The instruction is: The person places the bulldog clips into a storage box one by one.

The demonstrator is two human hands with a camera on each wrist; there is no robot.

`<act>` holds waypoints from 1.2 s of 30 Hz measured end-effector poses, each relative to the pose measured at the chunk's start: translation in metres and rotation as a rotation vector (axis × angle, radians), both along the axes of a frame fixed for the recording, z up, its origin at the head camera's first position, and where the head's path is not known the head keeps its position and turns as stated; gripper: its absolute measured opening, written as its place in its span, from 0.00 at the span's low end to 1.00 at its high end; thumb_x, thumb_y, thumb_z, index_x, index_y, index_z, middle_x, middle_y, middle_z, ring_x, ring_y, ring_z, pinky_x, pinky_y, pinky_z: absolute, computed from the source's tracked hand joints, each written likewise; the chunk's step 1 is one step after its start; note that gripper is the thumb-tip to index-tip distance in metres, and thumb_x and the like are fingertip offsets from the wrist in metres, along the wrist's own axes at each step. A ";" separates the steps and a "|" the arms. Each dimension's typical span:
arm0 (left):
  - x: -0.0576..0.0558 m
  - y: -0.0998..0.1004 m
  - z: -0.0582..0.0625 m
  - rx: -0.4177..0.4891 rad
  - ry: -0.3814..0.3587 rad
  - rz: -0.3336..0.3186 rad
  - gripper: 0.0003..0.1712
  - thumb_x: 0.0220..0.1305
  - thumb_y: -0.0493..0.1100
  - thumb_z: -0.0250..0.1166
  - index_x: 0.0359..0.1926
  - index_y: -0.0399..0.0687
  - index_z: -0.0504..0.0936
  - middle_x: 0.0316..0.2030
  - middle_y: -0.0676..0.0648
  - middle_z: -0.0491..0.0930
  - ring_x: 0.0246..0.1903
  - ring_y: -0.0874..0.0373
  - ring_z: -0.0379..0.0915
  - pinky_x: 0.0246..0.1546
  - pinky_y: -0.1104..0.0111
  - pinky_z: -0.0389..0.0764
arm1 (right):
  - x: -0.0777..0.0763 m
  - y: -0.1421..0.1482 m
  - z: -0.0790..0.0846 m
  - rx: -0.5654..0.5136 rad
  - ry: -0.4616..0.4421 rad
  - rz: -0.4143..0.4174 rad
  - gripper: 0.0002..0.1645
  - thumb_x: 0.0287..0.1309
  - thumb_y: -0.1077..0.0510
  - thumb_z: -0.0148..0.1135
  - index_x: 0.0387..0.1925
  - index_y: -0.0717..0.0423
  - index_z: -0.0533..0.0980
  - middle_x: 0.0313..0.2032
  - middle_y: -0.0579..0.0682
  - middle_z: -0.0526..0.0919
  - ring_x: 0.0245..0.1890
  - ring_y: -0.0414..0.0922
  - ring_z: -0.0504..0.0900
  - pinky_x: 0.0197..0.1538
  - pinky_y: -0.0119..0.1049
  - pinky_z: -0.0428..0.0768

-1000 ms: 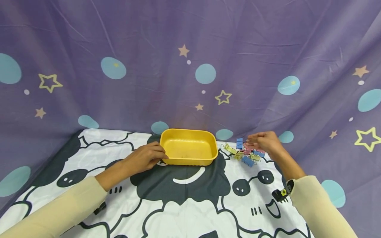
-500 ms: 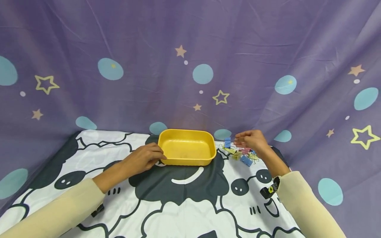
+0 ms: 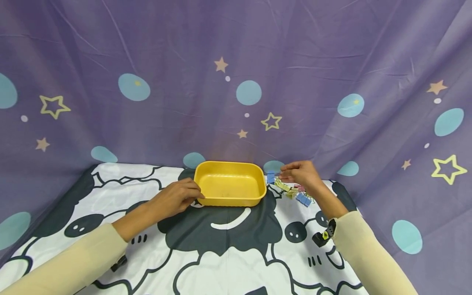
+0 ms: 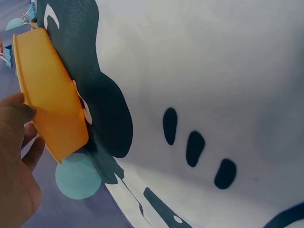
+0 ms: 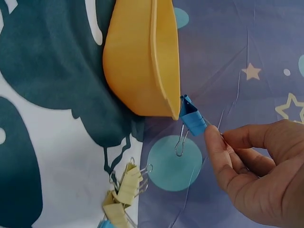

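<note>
A yellow rectangular tray [image 3: 229,201] stands near the back edge of the covered table. At its left end my left hand [image 3: 179,194] grips the rim, thumb on the near side in the left wrist view. My right hand [image 3: 303,175] is raised just right of the tray. Between thumb and forefinger it pinches a blue binder clip [image 5: 193,122] by one wire handle. In the right wrist view that clip hangs close to the tray's corner; whether they touch I cannot tell. A pile of binder clips [image 5: 128,185], yellow, pink and blue, lies below the right hand.
A white cloth [image 3: 228,270] with dark cartoon faces covers the table. Behind it hangs a purple curtain [image 3: 177,102] with stars and blue ovals. Another blue binder clip [image 3: 304,199] lies at the pile's near side.
My right hand has moved left from over the pile toward the tray, carrying the blue binder clip. My left hand stays on the tray's left end. The view has shifted slightly.
</note>
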State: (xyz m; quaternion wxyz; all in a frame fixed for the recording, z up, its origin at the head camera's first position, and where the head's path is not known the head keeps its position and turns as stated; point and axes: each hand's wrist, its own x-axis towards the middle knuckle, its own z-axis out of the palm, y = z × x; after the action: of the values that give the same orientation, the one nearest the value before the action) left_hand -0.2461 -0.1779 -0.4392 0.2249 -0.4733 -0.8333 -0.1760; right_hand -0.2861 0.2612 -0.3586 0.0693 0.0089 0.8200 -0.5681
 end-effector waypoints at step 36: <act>0.001 0.001 0.003 0.002 -0.010 0.007 0.16 0.61 0.25 0.80 0.45 0.48 0.97 0.43 0.50 0.92 0.46 0.54 0.86 0.47 0.61 0.91 | -0.004 -0.067 0.003 -0.007 -0.038 0.067 0.21 0.74 0.72 0.68 0.64 0.79 0.82 0.59 0.76 0.89 0.50 0.56 0.97 0.62 0.52 0.91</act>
State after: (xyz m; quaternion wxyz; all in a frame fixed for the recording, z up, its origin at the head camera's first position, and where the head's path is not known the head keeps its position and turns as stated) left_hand -0.2449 -0.1771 -0.4365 0.2220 -0.4693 -0.8358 -0.1784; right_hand -0.2896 0.1946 -0.3560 0.1039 -0.0078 0.8165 -0.5679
